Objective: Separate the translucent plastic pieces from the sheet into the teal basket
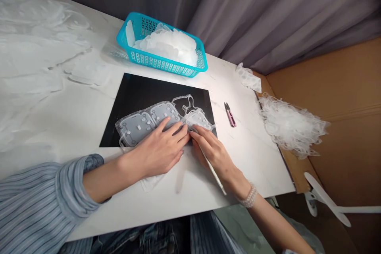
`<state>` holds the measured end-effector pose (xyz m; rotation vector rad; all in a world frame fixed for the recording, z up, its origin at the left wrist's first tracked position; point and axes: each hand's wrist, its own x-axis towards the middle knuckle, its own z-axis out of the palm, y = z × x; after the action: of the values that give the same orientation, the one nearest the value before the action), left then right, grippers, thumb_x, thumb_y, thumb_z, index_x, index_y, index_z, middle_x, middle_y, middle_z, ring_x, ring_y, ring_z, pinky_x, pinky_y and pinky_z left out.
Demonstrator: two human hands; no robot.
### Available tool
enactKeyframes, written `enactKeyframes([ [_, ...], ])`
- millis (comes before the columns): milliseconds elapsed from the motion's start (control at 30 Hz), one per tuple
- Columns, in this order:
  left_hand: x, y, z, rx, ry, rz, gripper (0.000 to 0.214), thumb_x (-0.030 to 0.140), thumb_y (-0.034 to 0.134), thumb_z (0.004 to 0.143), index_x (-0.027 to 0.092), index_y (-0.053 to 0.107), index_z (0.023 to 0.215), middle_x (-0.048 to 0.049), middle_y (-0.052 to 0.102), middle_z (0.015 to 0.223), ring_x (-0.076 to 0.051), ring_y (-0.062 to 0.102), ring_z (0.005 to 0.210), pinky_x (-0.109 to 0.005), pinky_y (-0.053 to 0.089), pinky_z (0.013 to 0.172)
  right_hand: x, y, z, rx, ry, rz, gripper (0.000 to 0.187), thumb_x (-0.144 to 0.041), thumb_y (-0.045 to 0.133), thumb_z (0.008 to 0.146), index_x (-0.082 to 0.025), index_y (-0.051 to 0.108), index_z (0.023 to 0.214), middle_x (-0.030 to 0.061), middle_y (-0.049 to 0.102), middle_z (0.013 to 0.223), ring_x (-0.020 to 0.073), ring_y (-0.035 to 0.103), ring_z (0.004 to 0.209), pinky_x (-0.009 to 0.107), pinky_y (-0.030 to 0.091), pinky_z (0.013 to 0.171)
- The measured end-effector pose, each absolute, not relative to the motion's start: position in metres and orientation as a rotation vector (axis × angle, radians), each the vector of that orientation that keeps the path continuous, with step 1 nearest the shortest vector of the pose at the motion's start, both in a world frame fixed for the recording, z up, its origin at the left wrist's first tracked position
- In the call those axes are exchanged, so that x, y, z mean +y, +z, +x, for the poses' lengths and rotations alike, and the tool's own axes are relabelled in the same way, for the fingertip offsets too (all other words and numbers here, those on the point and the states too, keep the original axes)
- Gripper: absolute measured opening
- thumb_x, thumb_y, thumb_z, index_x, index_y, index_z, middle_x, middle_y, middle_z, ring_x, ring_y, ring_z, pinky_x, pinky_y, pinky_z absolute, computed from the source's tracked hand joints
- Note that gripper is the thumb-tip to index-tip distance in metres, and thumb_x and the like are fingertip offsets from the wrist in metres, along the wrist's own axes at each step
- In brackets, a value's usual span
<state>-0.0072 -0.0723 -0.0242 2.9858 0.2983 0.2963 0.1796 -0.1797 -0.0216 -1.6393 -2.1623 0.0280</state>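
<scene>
A translucent sheet of moulded plastic-like pieces point(137, 127) lies on a black mat point(143, 87), with rounded panels, small raised tabs and a looping clear border. My left hand point(160, 147) rests palm down over its near edge, fingers stretched out and pressing on it. Beside it, my right hand point(211, 147) is closed around a thin white pen-like stick point(214, 174), whose back end slants toward me. The stick's tip is hidden by the fingers, close to my left fingertips at the sheet's edge. Part of the sheet is covered by both hands.
A turquoise basket point(166, 67) of translucent pieces stands behind the mat. Pink-handled thread snips point(230, 115) lie to the right. Clear scraps point(291, 127) are heaped at the table's right edge, and clear sheets point(35, 47) are piled at left. A grey curtain point(268, 16) hangs behind.
</scene>
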Motion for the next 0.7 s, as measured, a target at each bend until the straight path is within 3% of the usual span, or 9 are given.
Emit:
enactKeyframes([
  [233, -0.074, -0.029, -0.01, 0.316, 0.313, 3.031, 0.048, 0.028, 0.034, 0.099, 0.005, 0.055, 0.135, -0.0254, 0.047, 0.147, -0.037, 0.045, 0.135, -0.057, 0.03, 0.112, -0.167, -0.006, 0.178, -2.385, 0.05, -1.663, 0.036, -0.01, 0.042, 0.098, -0.006, 0.06, 0.129, 0.0221, 0.065, 0.126, 0.0291, 0.059, 0.121, 0.048, 0.054, 0.103],
  [300, -0.073, -0.032, -0.01, 0.315, 0.326, 3.048, 0.049, 0.028, 0.037, 0.097, 0.004, 0.055, 0.135, -0.0262, 0.048, 0.147, -0.039, 0.046, 0.134, -0.058, 0.031, 0.111, -0.164, -0.006, 0.179, -2.338, 0.128, -1.644, 0.035, -0.01, 0.041, 0.099, -0.009, 0.059, 0.129, 0.0194, 0.066, 0.126, 0.0267, 0.059, 0.12, 0.046, 0.054, 0.101],
  [400, -0.074, -0.033, -0.011, 0.329, 0.352, 3.064, 0.051, 0.028, 0.039, 0.096, 0.006, 0.052, 0.14, -0.0264, 0.047, 0.147, -0.04, 0.048, 0.132, -0.059, 0.033, 0.109, -0.164, -0.01, 0.199, -1.977, 0.274, -1.639, 0.035, -0.013, 0.042, 0.1, -0.023, 0.061, 0.128, 0.0092, 0.068, 0.125, 0.0208, 0.064, 0.113, 0.042, 0.056, 0.097],
  [467, -0.074, -0.033, -0.011, 0.336, 0.348, 3.064, 0.051, 0.027, 0.038, 0.097, 0.009, 0.049, 0.143, -0.0259, 0.046, 0.148, -0.039, 0.048, 0.133, -0.059, 0.035, 0.108, -0.172, -0.012, 0.229, -1.538, 0.27, -1.694, 0.028, -0.018, 0.048, 0.098, -0.027, 0.068, 0.117, 0.005, 0.072, 0.114, 0.0194, 0.069, 0.103, 0.04, 0.057, 0.095],
  [533, -0.075, -0.033, -0.011, 0.335, 0.327, 3.057, 0.052, 0.027, 0.038, 0.097, 0.009, 0.047, 0.145, -0.0259, 0.046, 0.148, -0.039, 0.047, 0.133, -0.059, 0.036, 0.107, -0.186, -0.012, 0.269, -1.065, 0.203, -1.71, 0.017, -0.025, 0.059, 0.093, -0.027, 0.073, 0.102, 0.0049, 0.075, 0.102, 0.0209, 0.071, 0.098, 0.038, 0.057, 0.094],
  [700, -0.074, -0.026, -0.011, 0.352, 0.303, 2.945, 0.051, 0.027, 0.04, 0.097, 0.01, 0.049, 0.143, -0.0252, 0.048, 0.147, -0.038, 0.047, 0.134, -0.061, 0.032, 0.11, -0.216, -0.006, 0.329, -0.803, 0.199, -1.654, 0.012, -0.028, 0.062, 0.09, -0.025, 0.072, 0.095, 0.0095, 0.075, 0.106, 0.0227, 0.073, 0.097, 0.038, 0.059, 0.091],
])
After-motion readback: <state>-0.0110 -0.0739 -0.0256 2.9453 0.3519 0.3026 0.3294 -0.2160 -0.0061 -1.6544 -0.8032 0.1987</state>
